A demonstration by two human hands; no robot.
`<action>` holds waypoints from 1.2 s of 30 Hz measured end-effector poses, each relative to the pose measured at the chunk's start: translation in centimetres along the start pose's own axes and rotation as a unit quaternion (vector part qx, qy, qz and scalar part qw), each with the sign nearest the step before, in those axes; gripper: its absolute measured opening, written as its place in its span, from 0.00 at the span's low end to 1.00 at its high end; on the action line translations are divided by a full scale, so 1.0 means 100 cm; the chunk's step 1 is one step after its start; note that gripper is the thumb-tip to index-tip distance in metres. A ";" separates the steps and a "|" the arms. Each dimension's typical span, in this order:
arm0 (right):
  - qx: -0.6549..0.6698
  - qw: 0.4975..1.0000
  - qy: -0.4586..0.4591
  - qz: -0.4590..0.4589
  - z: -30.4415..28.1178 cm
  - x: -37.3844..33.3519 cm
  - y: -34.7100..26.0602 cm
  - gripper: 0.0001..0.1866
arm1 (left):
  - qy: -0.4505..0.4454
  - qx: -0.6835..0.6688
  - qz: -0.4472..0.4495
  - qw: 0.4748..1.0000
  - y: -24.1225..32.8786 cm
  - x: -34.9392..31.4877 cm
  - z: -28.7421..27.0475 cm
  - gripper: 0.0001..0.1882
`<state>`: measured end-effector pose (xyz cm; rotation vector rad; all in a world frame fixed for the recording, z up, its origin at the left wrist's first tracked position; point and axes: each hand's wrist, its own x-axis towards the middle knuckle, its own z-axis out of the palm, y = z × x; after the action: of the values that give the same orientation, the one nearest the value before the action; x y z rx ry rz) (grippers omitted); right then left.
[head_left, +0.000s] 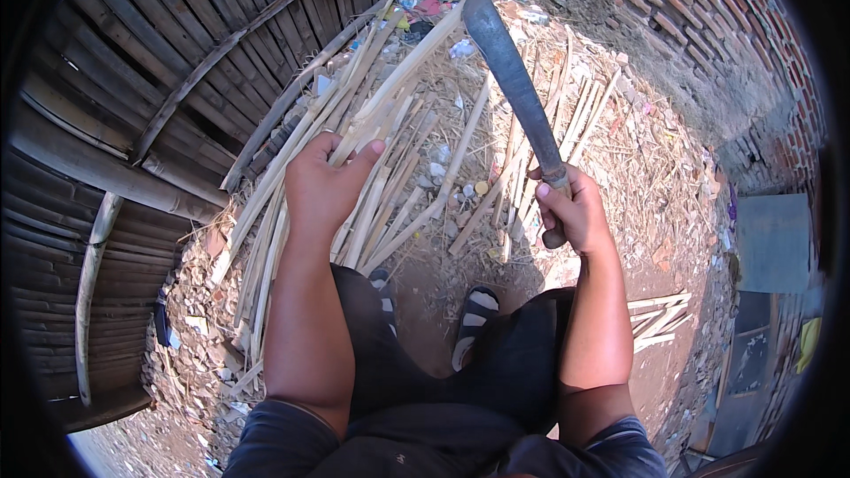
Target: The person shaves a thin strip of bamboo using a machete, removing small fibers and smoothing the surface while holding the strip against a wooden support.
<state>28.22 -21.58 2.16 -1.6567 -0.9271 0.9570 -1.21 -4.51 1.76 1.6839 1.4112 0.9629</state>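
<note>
My left hand (326, 179) is closed around the near end of a long, pale bamboo strip (410, 66), which slants up and away to the right past the top edge of the view. In my right hand (572, 204) is a machete (518, 80), gripped by its short wooden handle. Its dark, broad blade points away from me and tilts a little left, with the tip close beside the bamboo strip; whether they touch I cannot tell. Below and beyond my hands, many split bamboo strips (381, 212) lie on the ground.
A bamboo-slat wall (195, 62) rises on the left and a brick wall (691, 9) at the far right. More strips (660, 317) lie right of my knee. Straw, rubble and scraps litter the ground. A grey panel (773, 243) stands at the right. My sandalled feet (476, 314) are below.
</note>
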 end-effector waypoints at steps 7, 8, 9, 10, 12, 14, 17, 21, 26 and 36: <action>0.002 0.999 -0.031 0.014 0.004 -0.003 -0.002 0.13 | 0.001 -0.034 -0.029 0.999 -0.001 0.001 -0.001 0.22; -0.002 0.999 -0.034 0.022 0.004 -0.003 -0.003 0.13 | -0.003 -0.042 -0.036 0.998 0.000 0.001 -0.001 0.20; -0.001 0.999 -0.042 0.016 0.003 -0.003 -0.002 0.14 | -0.001 -0.045 -0.030 0.999 -0.002 0.002 -0.001 0.22; -0.001 0.999 -0.050 0.011 0.002 -0.002 0.000 0.15 | 0.002 -0.048 -0.023 0.999 -0.006 0.003 0.000 0.24; 0.001 0.998 -0.064 -0.002 0.001 -0.001 0.004 0.16 | 0.004 -0.048 -0.020 0.999 -0.006 0.003 0.000 0.25; 0.005 0.997 -0.079 -0.017 0.000 0.000 0.006 0.18 | 0.004 -0.040 -0.027 0.999 -0.003 0.002 -0.001 0.25; 0.001 0.996 -0.088 -0.003 0.002 -0.001 0.002 0.20 | 0.007 -0.040 -0.027 0.999 -0.004 0.002 -0.001 0.25; 0.001 0.996 -0.092 0.004 0.003 -0.002 0.001 0.20 | -0.002 -0.030 -0.032 0.999 0.002 0.000 -0.002 0.26; -0.009 0.996 -0.090 0.011 0.002 -0.001 0.002 0.20 | 0.001 -0.019 -0.027 0.999 0.005 -0.003 0.000 0.25; 0.006 0.997 -0.070 -0.009 -0.004 -0.001 0.005 0.18 | -0.016 -0.019 -0.034 0.999 0.005 -0.001 -0.001 0.23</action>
<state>28.58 -21.90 1.77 -1.5833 -1.0260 1.0752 -1.10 -4.65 2.21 1.6061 1.4109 0.9156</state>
